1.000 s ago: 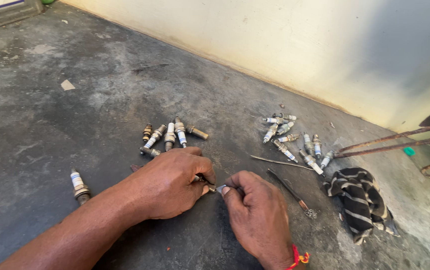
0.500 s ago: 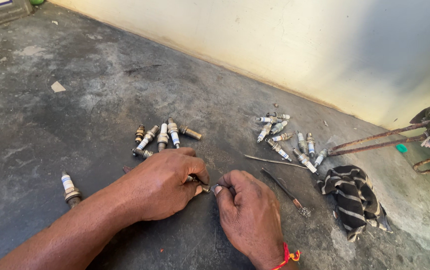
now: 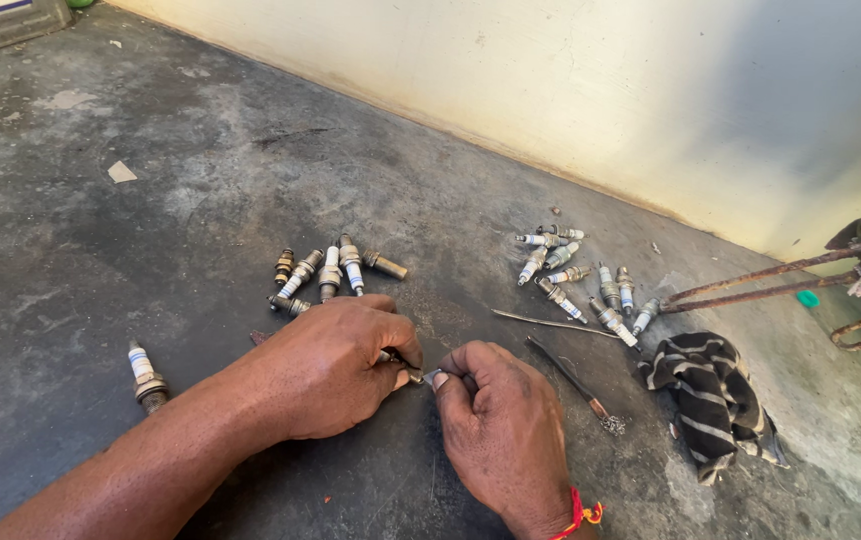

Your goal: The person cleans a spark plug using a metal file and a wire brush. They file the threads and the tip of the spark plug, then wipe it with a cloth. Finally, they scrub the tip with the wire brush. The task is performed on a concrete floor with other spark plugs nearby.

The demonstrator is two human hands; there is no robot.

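My left hand (image 3: 335, 365) is closed around a spark plug (image 3: 397, 360), of which only the metal end shows past my fingers. My right hand (image 3: 502, 430), with a red thread at the wrist, pinches a small metal piece (image 3: 434, 378) held against that end. Both hands rest low over the dark concrete floor (image 3: 150, 230). Just beyond my left hand lies a cluster of several spark plugs (image 3: 325, 272). A single spark plug (image 3: 143, 370) lies alone to the left of my forearm.
A second group of several spark plugs (image 3: 580, 280) lies to the right, near a thin metal rod (image 3: 555, 322) and a small wire brush (image 3: 575, 382). A striped black-and-white rag (image 3: 715, 395) lies further right. Rusty metal bars (image 3: 760, 282) stick out by the pale wall (image 3: 600, 90).
The view has shifted slightly, so everything sits a little lower and to the left. My hands stay together on the spark plug with only small finger movements.
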